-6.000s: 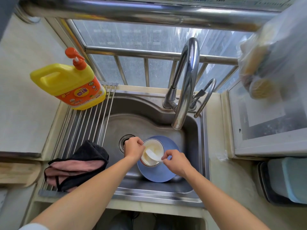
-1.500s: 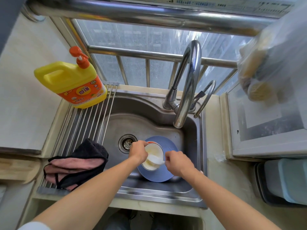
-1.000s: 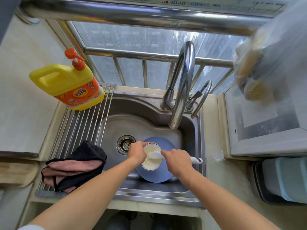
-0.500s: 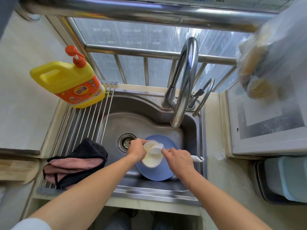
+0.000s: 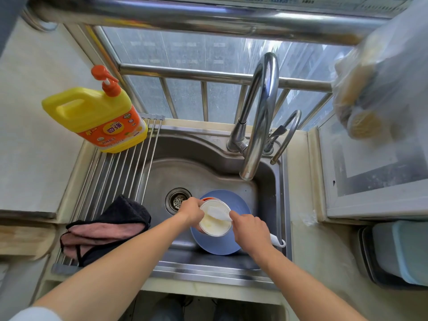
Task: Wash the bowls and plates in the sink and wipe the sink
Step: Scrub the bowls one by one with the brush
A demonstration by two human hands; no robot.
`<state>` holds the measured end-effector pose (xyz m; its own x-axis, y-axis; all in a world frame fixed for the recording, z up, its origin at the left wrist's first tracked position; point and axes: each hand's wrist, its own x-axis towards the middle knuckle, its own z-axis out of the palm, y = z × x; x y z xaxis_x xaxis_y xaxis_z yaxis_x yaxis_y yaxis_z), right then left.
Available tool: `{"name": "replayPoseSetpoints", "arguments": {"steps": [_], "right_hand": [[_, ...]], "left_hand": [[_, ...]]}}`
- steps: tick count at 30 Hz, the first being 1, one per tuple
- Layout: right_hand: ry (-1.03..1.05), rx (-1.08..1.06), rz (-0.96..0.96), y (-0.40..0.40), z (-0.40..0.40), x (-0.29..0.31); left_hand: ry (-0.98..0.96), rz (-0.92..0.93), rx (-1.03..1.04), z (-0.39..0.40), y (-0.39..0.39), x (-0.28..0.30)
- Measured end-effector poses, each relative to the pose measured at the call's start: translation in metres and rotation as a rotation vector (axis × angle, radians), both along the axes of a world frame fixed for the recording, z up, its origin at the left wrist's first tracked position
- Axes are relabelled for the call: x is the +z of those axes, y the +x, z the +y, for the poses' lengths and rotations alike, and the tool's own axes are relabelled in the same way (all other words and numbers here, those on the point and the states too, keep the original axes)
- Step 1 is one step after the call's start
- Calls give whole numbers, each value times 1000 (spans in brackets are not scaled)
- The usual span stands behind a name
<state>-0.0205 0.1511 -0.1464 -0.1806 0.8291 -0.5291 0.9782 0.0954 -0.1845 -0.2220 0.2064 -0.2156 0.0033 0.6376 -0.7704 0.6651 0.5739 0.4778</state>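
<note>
Two hands meet over the steel sink [image 5: 208, 172], both busy with one small white bowl [image 5: 214, 222]. The left hand [image 5: 191, 210] grips the bowl's left rim, fingers curled round the edge, and an orange band shows on the bowl's outer wall just above those knuckles. The right hand [image 5: 249, 231] is clenched round the handle of a white dish brush [image 5: 218, 214]; the brush head lies inside the bowl, just left of that hand's fingertips, while the handle's looped end pokes out to the right of the wrist, close to the sink's right wall.

Directly beneath both hands and the bowl lies a blue plate [image 5: 222, 247] on the sink floor — whether the bowl rests on it or is held just above cannot be told. The drain strainer [image 5: 177, 201] sits just left of the left hand. Beyond the hands, the tall curved faucet [image 5: 260, 117] arches over the basin, its spout ending above and slightly right of the plate; no water shows.

Well to the left of the left forearm, a folded black-and-pink cloth [image 5: 104, 228] lies on a roll-up drying rack [image 5: 122, 167] laid across the sink's left side. At the rack's far end stands a yellow detergent bottle [image 5: 97, 117] with an orange pump — well apart from both hands.
</note>
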Motion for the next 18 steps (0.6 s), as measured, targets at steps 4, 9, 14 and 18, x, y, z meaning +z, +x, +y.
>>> {"name": "replayPoseSetpoints", "arguments": {"steps": [4, 9, 14, 18], "right_hand": [[-62, 106, -88, -9, 4, 17], [-272, 76, 96, -9, 33, 16], [-45, 25, 32, -14, 24, 7], [-25, 91, -107, -17, 6, 10]], "left_hand": [[34, 22, 19, 1, 2, 2], [75, 79, -33, 4, 6, 14], [54, 92, -42, 4, 5, 18], [62, 111, -59, 8, 0, 18]]}}
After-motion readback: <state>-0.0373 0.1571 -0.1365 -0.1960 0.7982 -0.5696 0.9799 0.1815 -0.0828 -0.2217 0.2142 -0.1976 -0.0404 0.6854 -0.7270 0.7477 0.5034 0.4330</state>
